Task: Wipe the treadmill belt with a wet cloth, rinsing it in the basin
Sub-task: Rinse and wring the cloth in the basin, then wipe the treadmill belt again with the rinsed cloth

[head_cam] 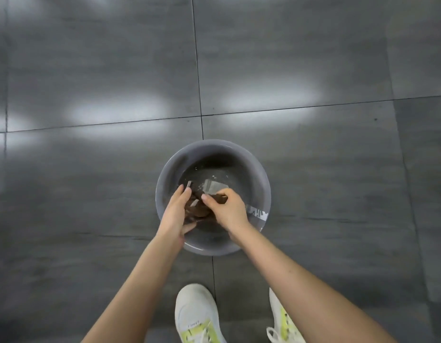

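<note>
A round grey basin (165,169) with water in it stands on the floor in front of me. Inside it lies a brown cloth (198,210), bunched up between my two hands. My left hand (176,212) reaches in from the left with its fingers along the cloth's side and its thumb below. My right hand (226,209) grips the cloth from the right with curled fingers. Much of the cloth is hidden by the hands. The treadmill is not in view.
The floor is dark grey tile (90,194) with bright light reflections. My two white shoes (197,315) with yellow-green accents stand just behind the basin. A white label (257,214) sits on the basin's inner right wall.
</note>
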